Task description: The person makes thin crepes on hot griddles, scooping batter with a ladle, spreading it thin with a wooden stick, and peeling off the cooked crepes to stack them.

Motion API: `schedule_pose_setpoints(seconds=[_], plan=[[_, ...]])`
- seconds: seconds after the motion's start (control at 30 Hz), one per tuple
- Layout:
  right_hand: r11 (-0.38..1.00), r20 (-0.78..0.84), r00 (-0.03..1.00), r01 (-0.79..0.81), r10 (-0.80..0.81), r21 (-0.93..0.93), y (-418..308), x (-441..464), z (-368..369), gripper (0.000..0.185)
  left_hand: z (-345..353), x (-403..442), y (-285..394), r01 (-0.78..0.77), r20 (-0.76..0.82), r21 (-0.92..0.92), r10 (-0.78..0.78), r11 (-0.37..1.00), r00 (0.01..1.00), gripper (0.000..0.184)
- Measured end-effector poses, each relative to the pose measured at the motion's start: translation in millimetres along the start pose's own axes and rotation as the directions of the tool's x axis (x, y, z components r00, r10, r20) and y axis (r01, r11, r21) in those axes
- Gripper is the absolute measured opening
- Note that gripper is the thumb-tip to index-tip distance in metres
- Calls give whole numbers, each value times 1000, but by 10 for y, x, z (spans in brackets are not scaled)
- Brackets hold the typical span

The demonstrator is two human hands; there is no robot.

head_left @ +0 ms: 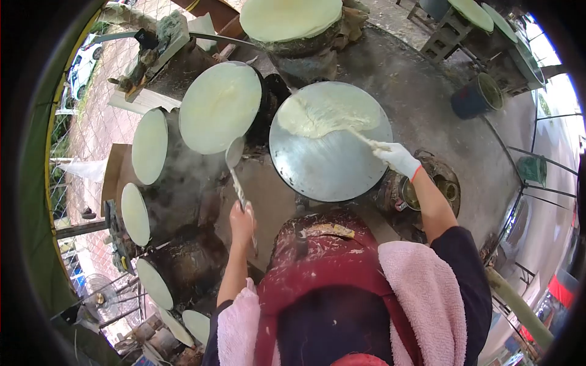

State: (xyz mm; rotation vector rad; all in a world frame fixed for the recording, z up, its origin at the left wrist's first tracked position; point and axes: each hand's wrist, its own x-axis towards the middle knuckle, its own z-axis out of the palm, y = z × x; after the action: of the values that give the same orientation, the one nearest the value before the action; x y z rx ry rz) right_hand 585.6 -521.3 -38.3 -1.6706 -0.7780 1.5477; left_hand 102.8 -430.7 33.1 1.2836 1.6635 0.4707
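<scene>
Head view: pale, ragged-edged batter (312, 114)

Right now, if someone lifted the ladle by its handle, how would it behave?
Probably stiff: the ladle has a thin handle that shows no sag beyond the left hand. Possibly slippery, given pale smears on the handle. May tip bowl-first, since the bowl sits at the far end.
</scene>
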Motion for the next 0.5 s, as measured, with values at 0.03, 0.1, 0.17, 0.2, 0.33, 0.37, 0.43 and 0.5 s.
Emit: schedule_pose_setpoints(seconds=[0.03, 0.1, 0.17, 0.2, 0.33, 0.37, 0.43, 0.5], plan=[[997, 73, 995, -65, 68, -39, -70, -33, 64, 42, 53, 231, -184, -126, -33, 132, 131, 983, 991, 15], [973, 201, 956, -188, 212, -135, -159, -193, 161, 43, 162, 572, -217, -277, -26, 312, 300, 909, 954, 16], [975, 225, 952, -186, 209, -120, -134, -392, 125, 41, 308, 801, -16, -384, 13, 389, 411, 838, 911, 17], [978, 228, 952, -188, 204, -90, -117, -450, 65, 39, 380, 832, 146, -448, 37, 421, 479, 789, 877, 18], [976, -48, 994, 85, -97, -201, -13, -222, -190, 46, 499, 932, 434, -432, 186, 582, 404, 689, 895, 18], [975, -20, 989, 138, -144, -174, 86, -18, -206, 47, 511, 921, 429, -449, 210, 624, 415, 640, 885, 18], [986, 96, 994, 70, -56, -149, 91, 102, -102, 47, 477, 800, 399, -441, 261, 722, 379, 533, 888, 19], [968, 263, 942, -162, 210, -194, -155, 19, 68, 46, 378, 616, 343, -439, 300, 774, 347, 457, 889, 20]])
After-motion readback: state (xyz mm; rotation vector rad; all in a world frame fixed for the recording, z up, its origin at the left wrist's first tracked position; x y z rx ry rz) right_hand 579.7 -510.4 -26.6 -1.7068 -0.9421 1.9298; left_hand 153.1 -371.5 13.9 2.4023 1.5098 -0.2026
